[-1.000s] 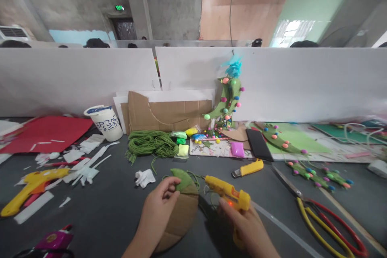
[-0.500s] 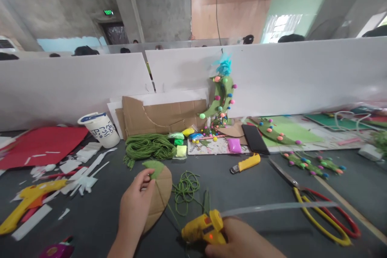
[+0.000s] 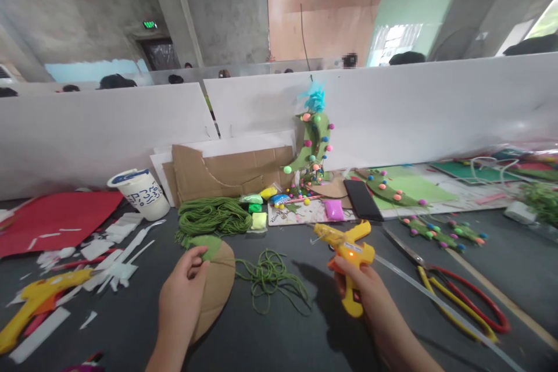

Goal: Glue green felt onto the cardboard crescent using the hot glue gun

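My left hand is closed on the upper edge of a curved piece of cardboard, its thumb and fingers pinching near the tip. Green yarn covers that tip. From the cardboard a strand runs right to a loose tangle of green yarn on the dark table. In my right hand is a yellow hot glue gun, raised with its nozzle pointing up and left. A light glows on its side, and a long clear glue stick trails from its rear.
Large scissors lie on the right, near a black phone. A yellow utility knife is partly behind the glue gun. A second glue gun, white scraps and a white cup are at left. A green yarn bundle lies behind.
My right hand has lifted the glue gun away from the cardboard, up and to the right, and turned its nozzle to the upper left. My left hand keeps its hold on the cardboard.
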Available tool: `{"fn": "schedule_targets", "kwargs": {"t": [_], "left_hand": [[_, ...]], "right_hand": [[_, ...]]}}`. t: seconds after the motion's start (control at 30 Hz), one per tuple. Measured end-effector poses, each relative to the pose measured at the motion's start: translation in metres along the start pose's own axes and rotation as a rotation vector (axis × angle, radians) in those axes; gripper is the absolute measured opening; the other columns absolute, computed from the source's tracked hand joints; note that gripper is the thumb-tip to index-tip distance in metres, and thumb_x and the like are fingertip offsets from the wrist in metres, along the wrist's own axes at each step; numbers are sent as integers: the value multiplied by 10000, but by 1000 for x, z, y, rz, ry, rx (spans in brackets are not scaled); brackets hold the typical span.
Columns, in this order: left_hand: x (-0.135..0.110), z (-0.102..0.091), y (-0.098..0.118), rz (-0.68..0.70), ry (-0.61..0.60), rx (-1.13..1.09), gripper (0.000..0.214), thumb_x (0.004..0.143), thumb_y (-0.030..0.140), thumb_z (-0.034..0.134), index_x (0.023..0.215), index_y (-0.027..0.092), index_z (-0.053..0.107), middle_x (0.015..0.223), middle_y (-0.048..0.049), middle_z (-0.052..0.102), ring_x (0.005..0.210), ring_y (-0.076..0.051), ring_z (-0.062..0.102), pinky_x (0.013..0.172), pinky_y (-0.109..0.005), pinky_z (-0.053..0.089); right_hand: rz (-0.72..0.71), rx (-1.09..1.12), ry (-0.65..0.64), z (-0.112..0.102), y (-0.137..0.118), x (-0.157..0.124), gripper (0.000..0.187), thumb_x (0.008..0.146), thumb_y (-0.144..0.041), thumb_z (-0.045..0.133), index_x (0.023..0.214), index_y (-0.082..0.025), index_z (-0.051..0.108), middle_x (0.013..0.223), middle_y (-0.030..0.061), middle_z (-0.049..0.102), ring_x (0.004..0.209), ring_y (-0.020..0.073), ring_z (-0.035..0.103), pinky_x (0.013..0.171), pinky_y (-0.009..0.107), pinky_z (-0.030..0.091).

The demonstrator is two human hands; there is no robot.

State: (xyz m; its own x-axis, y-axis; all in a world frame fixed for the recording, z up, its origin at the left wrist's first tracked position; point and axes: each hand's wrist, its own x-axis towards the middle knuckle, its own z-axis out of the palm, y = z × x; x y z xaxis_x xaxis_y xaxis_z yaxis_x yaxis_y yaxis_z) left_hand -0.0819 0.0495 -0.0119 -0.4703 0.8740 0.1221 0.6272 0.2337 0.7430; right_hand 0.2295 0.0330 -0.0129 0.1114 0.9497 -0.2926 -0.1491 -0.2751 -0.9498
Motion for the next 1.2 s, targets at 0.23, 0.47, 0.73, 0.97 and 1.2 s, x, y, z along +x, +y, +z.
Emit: {"fn": "schedule_targets", "kwargs": {"t": [0.23,0.47,0.73,0.97,1.2], "left_hand": [[-4,6,2,30,-32,-21,314,744,369,538,1011,230,626,858,-57,666,809,-260,646,728,-339,461],[-19,3,24,63,-79,-93,329,713,407,561,949,196,651,801,-57,674,740,-239,661,678,-318,504],[-50,2,54,46,-262,-281,286,653,377,647,866,190,686,719,-27,699,671,-200,687,598,-236,548],[-65,0,67,64,-237,-274,188,667,328,649,811,224,710,680,18,670,621,-162,649,586,-197,511],[-73,10,67,59,-410,-336,161,676,279,624,806,229,705,681,29,641,602,-139,639,570,-175,505]], "right_hand": [[32,-494,-482,25,28,-25,199,720,-322,584,766,-161,691,695,40,696,534,142,578,413,188,335],[-390,-1311,-608,32,46,-25,420,760,-480,567,466,-183,600,465,65,627,430,184,561,398,262,229],[-498,-760,-252,31,6,-29,319,737,-169,557,1055,-188,579,1062,103,639,986,238,591,836,338,448],[-270,-541,-401,25,6,-23,260,743,-182,552,999,-226,577,611,-62,513,589,155,528,544,245,407],[-547,-605,-163,10,-5,-14,353,724,-99,500,1048,-219,572,1082,62,612,1061,225,529,944,381,366]]}}
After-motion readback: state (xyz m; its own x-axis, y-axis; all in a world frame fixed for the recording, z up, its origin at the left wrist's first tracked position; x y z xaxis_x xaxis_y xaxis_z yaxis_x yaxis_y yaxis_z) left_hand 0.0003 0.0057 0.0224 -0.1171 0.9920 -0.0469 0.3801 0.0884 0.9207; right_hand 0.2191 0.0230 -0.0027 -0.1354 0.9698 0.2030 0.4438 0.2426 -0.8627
